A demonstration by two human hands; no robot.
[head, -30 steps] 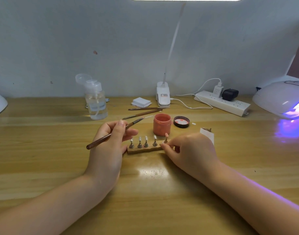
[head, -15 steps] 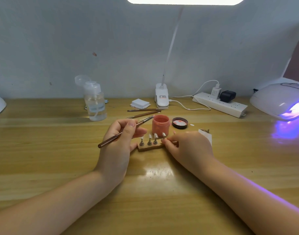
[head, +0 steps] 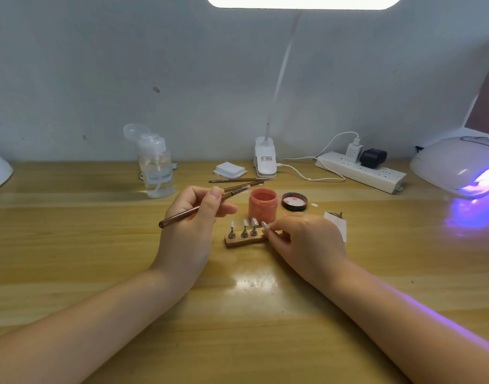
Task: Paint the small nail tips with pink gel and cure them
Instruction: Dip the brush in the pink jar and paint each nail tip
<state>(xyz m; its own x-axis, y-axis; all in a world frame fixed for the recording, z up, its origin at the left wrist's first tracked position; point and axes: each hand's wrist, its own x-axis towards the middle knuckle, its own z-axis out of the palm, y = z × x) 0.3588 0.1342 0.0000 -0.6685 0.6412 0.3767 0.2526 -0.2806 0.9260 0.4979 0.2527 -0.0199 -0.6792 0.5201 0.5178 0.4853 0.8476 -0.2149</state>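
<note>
Two bare forearms reach forward over the wooden desk (head: 71, 245). The left hand (head: 190, 228) pinches a brown-handled brush (head: 199, 208) between thumb and curled fingers, the bristle end pointing toward the jar. The right hand (head: 307, 242) has its fingertips curled onto the right end of a small wooden holder (head: 243, 241), pinching the nail tip (head: 264, 224) on the stand nearest it. Three more nail tips (head: 244, 222) stand upright on metal stems along the holder, pale and glossy.

Just behind the holder sits an open jar of pink gel (head: 262, 203), filled nearly to the rim. Its black lid (head: 294, 201) lies beside it, inside up, smeared with pink. Two spare brushes (head: 237, 180) lie behind the jar.

Further back, a clear pump bottle (head: 156, 167) holds colourless liquid, its cap flipped open. A stack of white pads (head: 229, 170), a clip lamp base (head: 265, 162) and a power strip (head: 360, 171) line the wall. At far right, the curing lamp (head: 457, 162) glows violet onto the desk.
</note>
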